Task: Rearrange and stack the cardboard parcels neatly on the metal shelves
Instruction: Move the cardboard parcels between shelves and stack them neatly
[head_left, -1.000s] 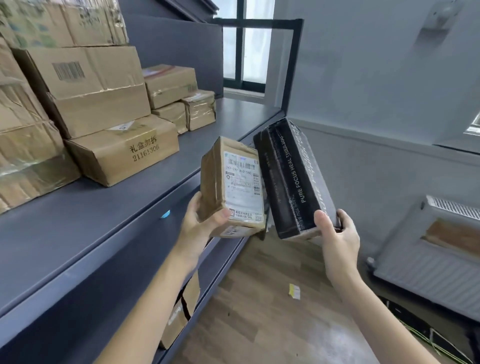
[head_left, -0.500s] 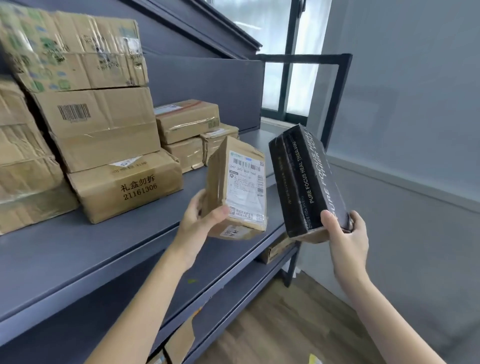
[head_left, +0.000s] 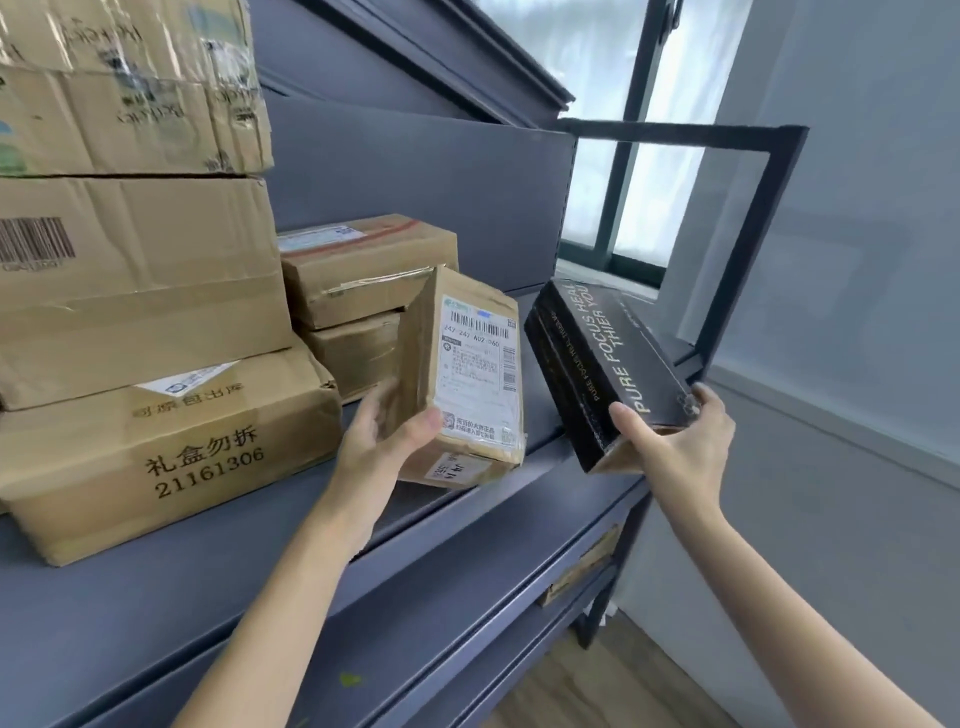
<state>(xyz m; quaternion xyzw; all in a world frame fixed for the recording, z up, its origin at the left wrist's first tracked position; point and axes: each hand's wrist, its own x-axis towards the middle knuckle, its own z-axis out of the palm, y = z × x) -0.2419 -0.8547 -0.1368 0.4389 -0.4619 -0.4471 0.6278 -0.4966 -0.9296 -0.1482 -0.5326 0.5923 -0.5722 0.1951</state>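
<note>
My left hand (head_left: 382, 434) grips a small brown parcel (head_left: 470, 374) with a white shipping label, tilted above the grey metal shelf (head_left: 223, 566). My right hand (head_left: 675, 441) holds the near end of a black box (head_left: 608, 358) with white lettering, tilted up over the shelf's right part. Both boxes are just in front of a stack of two small brown parcels (head_left: 363, 270) at the back of the shelf. A large box printed 21161306 (head_left: 171, 441) lies to the left.
Bigger cartons (head_left: 135, 280) are stacked at the left, above the printed box. The shelf's dark end frame (head_left: 748, 249) stands at the right, with a window behind it. Lower shelves (head_left: 467, 613) hold another parcel (head_left: 582, 566). A grey wall is at the right.
Both hands have raised their boxes from beside the shelf edge to over the shelf, closer to the small stack. The view has moved nearer to the shelf.
</note>
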